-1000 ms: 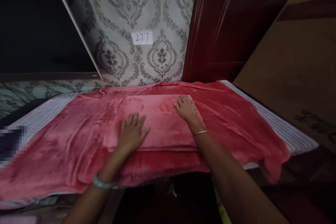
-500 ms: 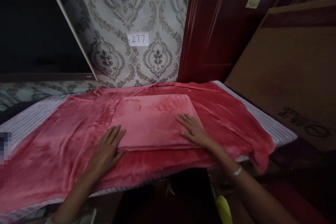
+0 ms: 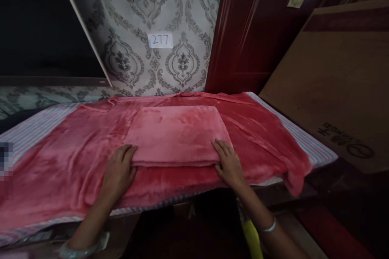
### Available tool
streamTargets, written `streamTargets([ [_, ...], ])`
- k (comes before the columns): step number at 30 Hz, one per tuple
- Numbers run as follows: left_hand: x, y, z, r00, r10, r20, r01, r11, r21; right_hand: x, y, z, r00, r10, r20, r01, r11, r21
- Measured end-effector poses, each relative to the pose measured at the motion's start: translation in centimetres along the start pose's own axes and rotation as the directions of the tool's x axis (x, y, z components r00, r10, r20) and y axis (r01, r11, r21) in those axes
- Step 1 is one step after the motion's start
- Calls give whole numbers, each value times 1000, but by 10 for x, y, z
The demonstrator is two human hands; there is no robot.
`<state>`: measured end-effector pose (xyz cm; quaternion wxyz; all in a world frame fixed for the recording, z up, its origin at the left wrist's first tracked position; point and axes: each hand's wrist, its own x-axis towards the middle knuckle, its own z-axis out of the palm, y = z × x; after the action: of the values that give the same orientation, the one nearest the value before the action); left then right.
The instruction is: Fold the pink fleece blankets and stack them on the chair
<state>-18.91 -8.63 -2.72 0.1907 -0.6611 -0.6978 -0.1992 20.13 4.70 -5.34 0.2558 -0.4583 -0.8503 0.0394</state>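
Observation:
A folded pink plush blanket (image 3: 176, 133) lies flat as a neat rectangle on a larger, spread pink-red plush blanket (image 3: 258, 129). At its near left corner is my left hand (image 3: 118, 170), with the fingers curled over the top and the thumb by the near edge. My right hand (image 3: 229, 166) takes the near right corner in the same way, its thumb close under the fold. Both hands are closed on the corners; the fingers' undersides are hidden. The near edge shows stacked layers.
Beneath the blankets is a striped cloth (image 3: 45, 123). A large cardboard box (image 3: 340, 85) leans at the right, by a dark red door (image 3: 243, 28). At the left stands a dark screen (image 3: 45, 28). A paper label (image 3: 160, 40) is on the patterned wall.
My right hand has come down from the top of the folded blanket to its near right corner. My left hand has curled its fingers at the near left corner.

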Motion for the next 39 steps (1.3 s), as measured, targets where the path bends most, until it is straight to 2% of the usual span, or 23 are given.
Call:
streamTargets([
  [5,-2,-4,6,998,-61,-22,60,998,-36,-2,-1,2,999,27,-27,-26,998,57],
  [12,-5,-5,8,992,-123,28,125,989,-79,-3,0,4,997,54,-46,-50,995,91],
  [22,-1,3,1,987,-149,64,154,984,-92,-7,3,10,987,37,-154,-13,988,154],
  [32,-4,3,1,989,-145,15,146,985,-93,-8,10,19,964,-24,-266,78,978,195],
  [36,5,1,-10,992,-125,16,125,990,-67,4,13,4,962,-90,-259,134,979,155],
  [39,29,-3,-34,997,-75,-34,71,989,-126,26,14,-26,942,-125,-312,174,976,134],
])
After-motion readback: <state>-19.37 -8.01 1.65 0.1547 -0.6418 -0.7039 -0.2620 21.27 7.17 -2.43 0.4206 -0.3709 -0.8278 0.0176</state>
